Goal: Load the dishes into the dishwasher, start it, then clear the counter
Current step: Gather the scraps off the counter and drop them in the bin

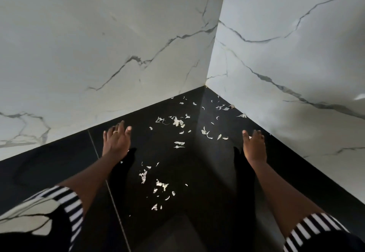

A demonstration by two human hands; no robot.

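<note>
View from the head, looking down into a corner where a glossy black bench (59, 164) meets two white marble-look walls (98, 44). At lower left is a black-and-white striped sleeve (73, 208). From it a bare forearm reaches forward to the left hand (116, 140), which is spread flat, palm down, fingers straight, with a ring (115, 131) on one finger; it holds nothing. Whether it touches the bench or floats just above it cannot be told. Between the two hands, and running back into the corner, lie many small pale scraps (178, 122), thin and curled like dry peel or papery skins, scattered in loose clusters. To the right, the right hand (253, 146) is likewise flat with straight fingers and holds nothing, near the right wall. No dishes and no dishwasher are in view. The scraps look nearly weightless, brittle and easily blown about, so pinching them singly would likely be slow. Sweeping them together with the edges of both flat hands, from the outer sides inward and then toward the front edge, seems the surer way.
</note>
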